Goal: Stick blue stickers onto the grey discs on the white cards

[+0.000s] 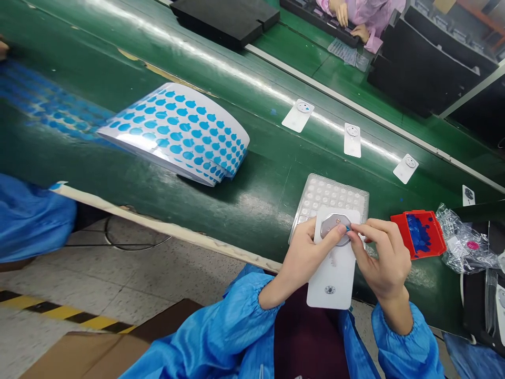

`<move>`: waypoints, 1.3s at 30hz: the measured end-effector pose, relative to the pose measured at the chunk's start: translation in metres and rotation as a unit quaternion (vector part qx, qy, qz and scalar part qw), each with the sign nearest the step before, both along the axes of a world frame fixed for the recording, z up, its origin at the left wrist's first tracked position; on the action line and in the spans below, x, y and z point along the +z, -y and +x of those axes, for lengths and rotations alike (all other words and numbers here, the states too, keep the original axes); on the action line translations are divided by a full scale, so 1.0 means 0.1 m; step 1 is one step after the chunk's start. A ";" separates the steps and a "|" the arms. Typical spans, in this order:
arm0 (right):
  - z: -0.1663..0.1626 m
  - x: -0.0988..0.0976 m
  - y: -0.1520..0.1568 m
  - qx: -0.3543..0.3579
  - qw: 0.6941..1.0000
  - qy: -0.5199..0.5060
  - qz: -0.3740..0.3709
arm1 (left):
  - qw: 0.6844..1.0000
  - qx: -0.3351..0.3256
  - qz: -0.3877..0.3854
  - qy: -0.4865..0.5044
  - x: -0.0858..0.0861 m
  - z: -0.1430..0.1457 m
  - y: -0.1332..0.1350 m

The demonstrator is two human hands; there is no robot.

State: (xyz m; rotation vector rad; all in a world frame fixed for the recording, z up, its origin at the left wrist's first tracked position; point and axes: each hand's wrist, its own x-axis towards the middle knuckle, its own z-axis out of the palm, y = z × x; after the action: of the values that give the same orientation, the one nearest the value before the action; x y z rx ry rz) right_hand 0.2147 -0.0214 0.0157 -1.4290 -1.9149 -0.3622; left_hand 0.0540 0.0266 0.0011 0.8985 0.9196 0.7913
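I see the left hand (305,252) with its grip closed around the white rectangular plastic card (333,279), thumb pressed on the silver octagonal metal plate (334,227) near its top; the card's lower end hangs past the near edge of the green table (256,184). The right hand (381,260) has its grip pinching a small blue sticker (347,228) at the plate's right edge. A clear dimpled plastic tray (331,195) lies just behind the card and a red open box (418,234) near on the right, while bare table runs left to the curled white sheet of blue stickers (177,131)
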 end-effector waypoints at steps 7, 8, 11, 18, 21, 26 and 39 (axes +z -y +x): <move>-0.08 -0.07 0.03 -0.014 0.997 -0.078 0.005 | 0.996 0.073 0.036 -0.028 -0.07 0.06 -0.01; -0.11 -0.07 0.06 -0.017 0.994 -0.105 -0.001 | 0.993 0.098 0.056 -0.037 -0.08 0.07 0.00; -0.24 -0.06 0.13 -0.023 0.975 -0.216 -0.057 | 0.971 0.173 0.153 -0.061 -0.13 0.10 0.05; -0.43 0.00 0.18 -0.011 0.896 -0.421 -0.144 | 0.903 0.159 0.378 -0.126 -0.26 -0.03 0.17; -0.42 0.02 0.17 0.005 0.850 -0.494 -0.185 | 0.875 0.119 0.458 -0.106 -0.28 -0.09 0.15; -0.39 0.05 0.17 0.027 0.801 -0.550 -0.234 | 0.839 0.113 0.520 -0.113 -0.28 -0.11 0.14; -0.44 0.00 0.21 -0.035 0.924 -0.367 -0.098 | 0.844 0.135 0.494 -0.159 -0.21 -0.06 0.21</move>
State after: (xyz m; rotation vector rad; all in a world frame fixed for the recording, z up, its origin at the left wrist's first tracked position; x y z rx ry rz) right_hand 0.1709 -0.0421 0.0155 -1.4802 -1.3048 0.3176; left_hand 0.0479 0.0054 -0.0203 1.8728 0.9189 1.4412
